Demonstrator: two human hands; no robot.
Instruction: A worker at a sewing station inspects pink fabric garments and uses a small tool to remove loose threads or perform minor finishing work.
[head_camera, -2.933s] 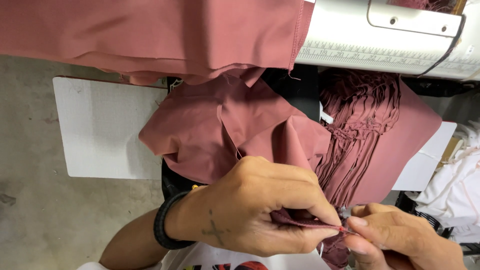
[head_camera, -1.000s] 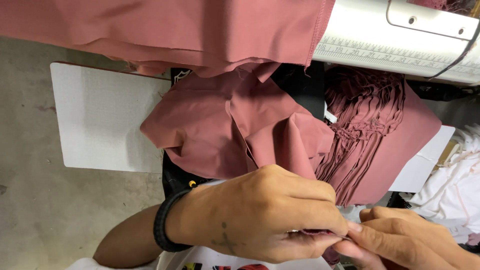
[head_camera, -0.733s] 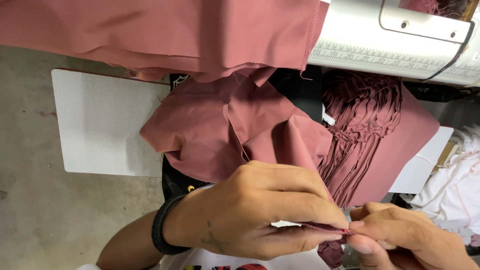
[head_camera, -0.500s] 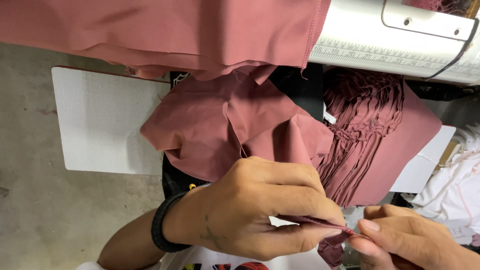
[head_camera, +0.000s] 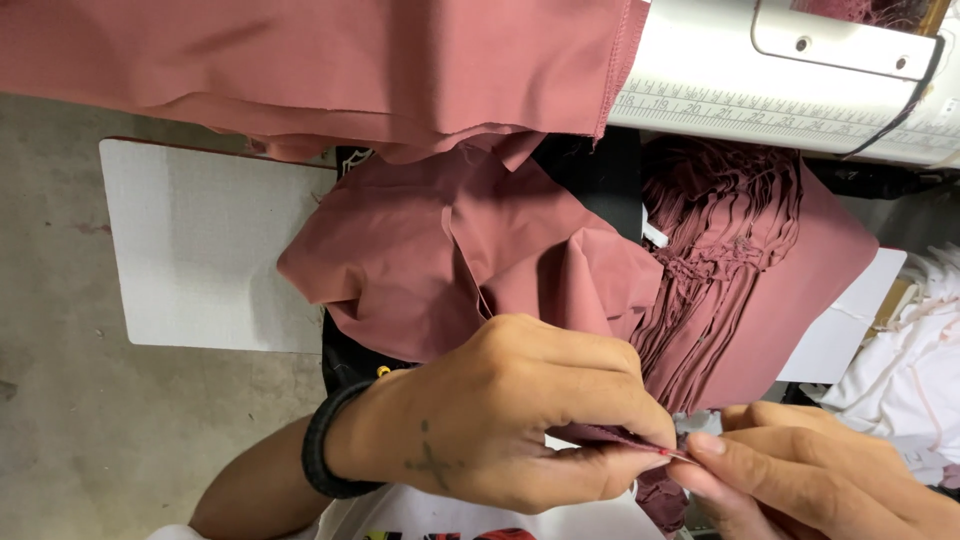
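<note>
While left hand (head_camera: 500, 420) pinches fabric strip (head_camera: 610, 437) | right hand (head_camera: 800, 475) grip closed on it (fingertips now touching)

My left hand (head_camera: 510, 420) is curled over with its back turned up, thumb and forefinger pinched tight together, a black band round the wrist. My right hand (head_camera: 830, 480) comes in from the lower right, its fingertips (head_camera: 705, 445) meeting the left's pinch.

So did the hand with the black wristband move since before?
Barely. The left hand pinches the pink fabric strip in about the same spot below the folded pink cloth, fingertips meeting the right hand.
</note>
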